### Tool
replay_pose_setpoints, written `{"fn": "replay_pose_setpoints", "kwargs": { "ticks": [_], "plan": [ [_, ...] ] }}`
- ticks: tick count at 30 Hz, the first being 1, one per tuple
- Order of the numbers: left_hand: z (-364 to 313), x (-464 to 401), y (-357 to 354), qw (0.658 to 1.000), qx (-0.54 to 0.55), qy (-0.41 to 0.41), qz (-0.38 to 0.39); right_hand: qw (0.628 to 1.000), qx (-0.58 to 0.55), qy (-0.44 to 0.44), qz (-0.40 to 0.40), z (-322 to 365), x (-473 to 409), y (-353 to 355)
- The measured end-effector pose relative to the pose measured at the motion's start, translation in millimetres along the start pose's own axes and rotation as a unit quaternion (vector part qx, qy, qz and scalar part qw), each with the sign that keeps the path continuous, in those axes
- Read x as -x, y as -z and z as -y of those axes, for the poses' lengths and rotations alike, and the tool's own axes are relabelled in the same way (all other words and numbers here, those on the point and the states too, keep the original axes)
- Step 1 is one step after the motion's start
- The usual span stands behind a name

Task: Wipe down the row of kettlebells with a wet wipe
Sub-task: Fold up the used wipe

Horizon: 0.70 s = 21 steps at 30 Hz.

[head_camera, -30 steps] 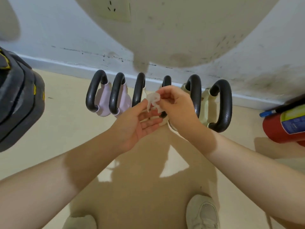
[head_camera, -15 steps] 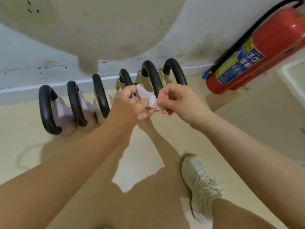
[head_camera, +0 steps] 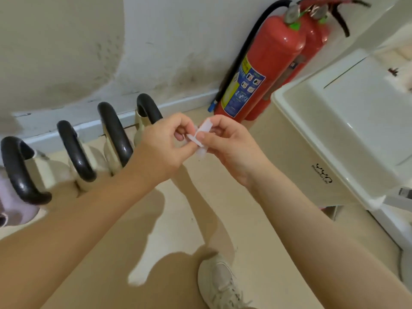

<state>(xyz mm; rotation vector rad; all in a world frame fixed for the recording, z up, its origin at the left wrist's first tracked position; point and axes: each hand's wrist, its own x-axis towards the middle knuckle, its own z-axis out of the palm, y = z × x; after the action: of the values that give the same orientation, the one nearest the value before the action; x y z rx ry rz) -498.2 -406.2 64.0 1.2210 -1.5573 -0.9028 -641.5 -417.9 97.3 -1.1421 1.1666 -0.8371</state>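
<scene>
White and crumpled, one small wet wipe point(head_camera: 201, 139) sits pinched between two bare hands held in the air, just right of the row of kettlebells. The left hand point(head_camera: 166, 143) nips one end of it with thumb and curled fingers; the right hand point(head_camera: 225, 141) nips the other end the same way, so both grips are narrow and closed on the wipe, which is touching no kettlebell.

Four black loop handles show in the row of kettlebells point(head_camera: 89, 152) along the white skirting board point(head_camera: 189, 101). Three of the bodies are cream; the one farthest from the hands looks pale pink and is cut off by the frame edge. The cream kettlebell with the black handle point(head_camera: 147, 110) nearest the hands stands just behind the left hand.

Two red fire extinguishers point(head_camera: 267, 70) lean against the wall, right of the kettlebell row, one behind the other, each with a black hose. One white plastic lidded bin point(head_camera: 347, 130) stands farther right; its contents cannot be seen. One beige lace-up shoe point(head_camera: 220, 284) rests on the tan floor point(head_camera: 156, 230), below the hands.
</scene>
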Motion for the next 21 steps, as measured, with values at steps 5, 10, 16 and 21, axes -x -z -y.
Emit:
{"fn": "replay_pose_setpoints", "kwargs": {
  "ticks": [5,10,16,21],
  "plan": [
    [-40,-56,-74,0.999,0.013,-0.021,0.041,0.997,0.053,-0.006,-0.059,41,3,85],
    [-92,-91,-136,0.959,-0.029,-0.188,0.212,0.978,0.090,0.095,-0.165,82,38,181],
    [-120,-138,-185,0.862,-0.334,-0.307,0.228,0.945,0.149,0.139,-0.257,99,78,251],
    [-127,-149,-218,0.826,-0.413,-0.310,0.226,0.869,0.364,0.098,-0.320,84,82,269]
  ]
}}
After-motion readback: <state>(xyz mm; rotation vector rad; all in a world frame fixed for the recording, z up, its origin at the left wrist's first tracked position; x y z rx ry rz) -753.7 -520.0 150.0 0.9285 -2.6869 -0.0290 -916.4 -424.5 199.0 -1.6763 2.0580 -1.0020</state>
